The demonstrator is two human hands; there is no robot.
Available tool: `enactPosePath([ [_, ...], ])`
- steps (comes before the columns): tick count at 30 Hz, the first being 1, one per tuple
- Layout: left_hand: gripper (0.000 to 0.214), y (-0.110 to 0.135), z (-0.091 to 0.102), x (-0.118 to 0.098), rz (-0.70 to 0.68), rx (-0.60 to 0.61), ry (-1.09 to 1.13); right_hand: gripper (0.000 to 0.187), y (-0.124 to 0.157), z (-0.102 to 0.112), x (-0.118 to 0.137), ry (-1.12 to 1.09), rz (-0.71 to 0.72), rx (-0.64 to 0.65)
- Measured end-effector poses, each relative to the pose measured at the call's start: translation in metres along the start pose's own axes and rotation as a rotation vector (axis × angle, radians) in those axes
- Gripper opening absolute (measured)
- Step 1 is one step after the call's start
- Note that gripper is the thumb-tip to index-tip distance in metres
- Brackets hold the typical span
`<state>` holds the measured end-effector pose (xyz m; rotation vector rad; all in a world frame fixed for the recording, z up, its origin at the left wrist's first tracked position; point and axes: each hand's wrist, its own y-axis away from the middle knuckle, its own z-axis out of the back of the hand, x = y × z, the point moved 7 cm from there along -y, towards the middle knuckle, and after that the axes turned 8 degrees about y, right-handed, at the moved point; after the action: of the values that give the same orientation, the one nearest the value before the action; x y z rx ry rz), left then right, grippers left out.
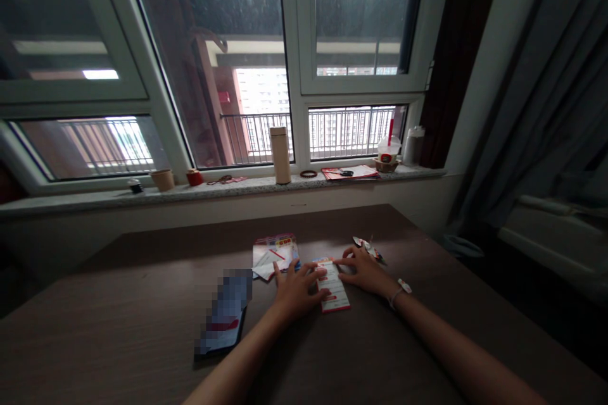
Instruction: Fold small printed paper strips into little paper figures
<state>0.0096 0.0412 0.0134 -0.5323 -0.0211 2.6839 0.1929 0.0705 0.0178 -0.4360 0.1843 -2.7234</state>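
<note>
Both my hands rest on a small printed paper card [336, 294] lying on the dark wooden table [142, 304]. My left hand [297, 291] lies over its left edge with fingers spread and pressing down. My right hand [363, 271] touches its top right edge with fingers bent and apart. Just beyond my left hand lies a pile of colourful leaflets [274, 252]. A small crumpled wrapper [367, 245] sits past my right hand.
A phone [225, 319] lies on the table left of my left arm. The windowsill [237, 188] holds a tall beige flask [280, 155], a paper cup [163, 180], a red cup, papers with scissors [349, 172] and a drink cup [388, 153]. Curtains hang at right.
</note>
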Motion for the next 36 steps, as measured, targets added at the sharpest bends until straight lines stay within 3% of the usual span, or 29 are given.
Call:
enactPosePath([
  [26, 0.05, 0.001, 0.002, -0.002, 0.0, 0.003, -0.011, 0.093, 0.021, -0.009, -0.002, -0.079, 0.112, 0.247],
  [33, 0.051, 0.002, 0.003, -0.002, 0.017, 0.018, -0.044, 0.093, 0.023, -0.008, -0.003, -0.112, 0.109, 0.242],
  [36, 0.051, 0.002, 0.003, -0.003, 0.01, 0.017, -0.035, 0.082, 0.021, -0.006, -0.007, -0.148, 0.101, 0.195],
])
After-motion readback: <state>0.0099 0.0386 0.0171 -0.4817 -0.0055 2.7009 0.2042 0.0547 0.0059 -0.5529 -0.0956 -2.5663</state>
